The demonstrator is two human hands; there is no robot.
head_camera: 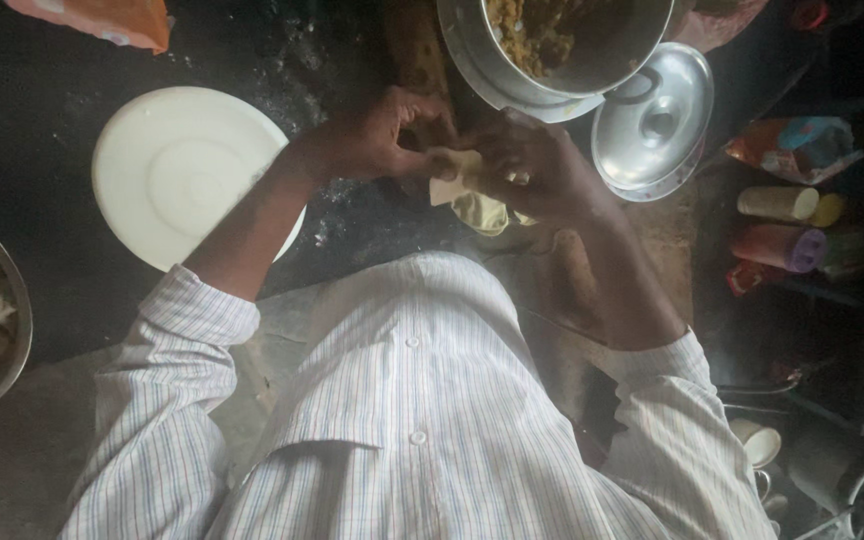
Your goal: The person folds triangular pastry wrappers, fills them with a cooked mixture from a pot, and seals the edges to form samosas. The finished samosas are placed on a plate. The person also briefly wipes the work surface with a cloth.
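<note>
1. Pale dough sheet [457, 172] is held between both hands, above the dark tabletop [62, 120] and just below the pot [562, 45]. It looks folded, like a pocket; I judge that the step is to shape it before filling.
2. Left hand [382, 135] is closed around the left edge of the sheet, fingers curled, thumb on top. A light pinch seems best, because thin dough tears easily.
3. Right hand [542, 170] is also closed on the sheet from the right side, fingers bent under it. It should support the pocket from below so the seam stays pressed flat.
4. More pale sheets [482, 212] lie just under the hands; keeping the work above them should stop it from sticking to them.
5. White plate [177, 170] lies to the left, apart from the hands, and a steel lid [652, 120] lies to the right.
6. Farther, the pot holds a brown-yellow filling [527, 30], close enough for a short reach.
</note>
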